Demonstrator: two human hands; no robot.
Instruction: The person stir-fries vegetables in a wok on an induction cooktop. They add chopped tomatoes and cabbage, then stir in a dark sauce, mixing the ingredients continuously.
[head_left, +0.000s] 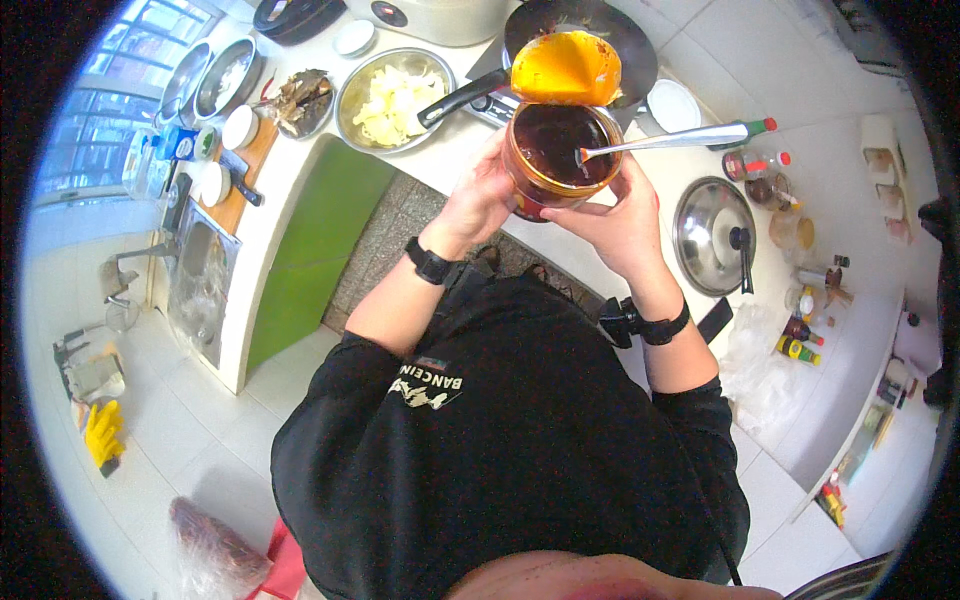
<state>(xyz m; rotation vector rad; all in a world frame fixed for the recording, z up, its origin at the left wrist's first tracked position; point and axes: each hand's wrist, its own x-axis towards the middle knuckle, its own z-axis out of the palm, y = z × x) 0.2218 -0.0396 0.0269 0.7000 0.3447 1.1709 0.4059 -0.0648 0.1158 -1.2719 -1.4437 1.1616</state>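
My left hand (480, 187) and my right hand (622, 221) hold a glass jar (529, 180) of dark red-brown sauce between them, above the counter's front edge. A metal spoon (675, 140) stands in the jar, its handle leaning out to the right. At the jar's far rim rises a round orange flap (566, 67) smeared with sauce; it looks like a peeled-back seal, but I cannot be sure. Behind it, partly hidden, a dark wok (637, 37) sits with its black handle (465, 97) pointing left over a steel bowl (345, 112) of pale cut vegetable pieces (397, 105).
A steel pan lid (712, 225) lies on the counter at right, near several sauce bottles (754, 161). At left are a plate of dark dried food (300, 101), a cutting board (259, 157) with a knife (241, 178), and a sink (199, 285). A white dish (673, 105) sits beside the wok.
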